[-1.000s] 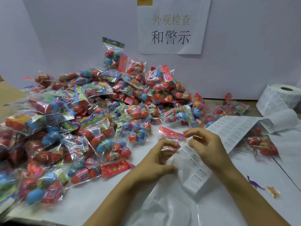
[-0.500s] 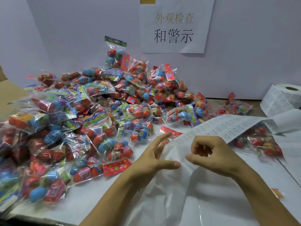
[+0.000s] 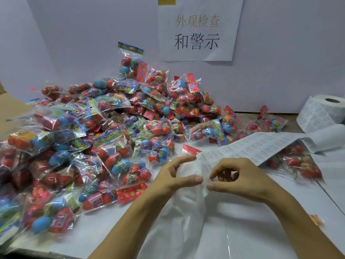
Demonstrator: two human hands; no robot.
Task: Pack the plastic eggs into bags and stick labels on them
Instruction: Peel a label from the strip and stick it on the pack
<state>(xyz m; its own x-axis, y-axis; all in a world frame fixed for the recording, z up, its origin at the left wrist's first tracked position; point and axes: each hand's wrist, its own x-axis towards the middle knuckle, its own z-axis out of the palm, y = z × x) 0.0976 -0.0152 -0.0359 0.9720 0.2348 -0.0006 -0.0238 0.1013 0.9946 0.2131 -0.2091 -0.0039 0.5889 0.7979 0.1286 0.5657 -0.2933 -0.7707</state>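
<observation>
White label strip is pinched between left hand and right hand, seemingly peeling one sticker; a hasty pull could tear or crease it. Beyond, bagged plastic eggs are heaped high, label roll behind.

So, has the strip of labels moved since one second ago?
Yes. The label strip has been pulled left toward the pile of bagged eggs; its peeled end now lies between both hands, away from the label roll.

Two bare forearms — no sleeves, watch or rings showing — end in the left hand and right hand.
</observation>
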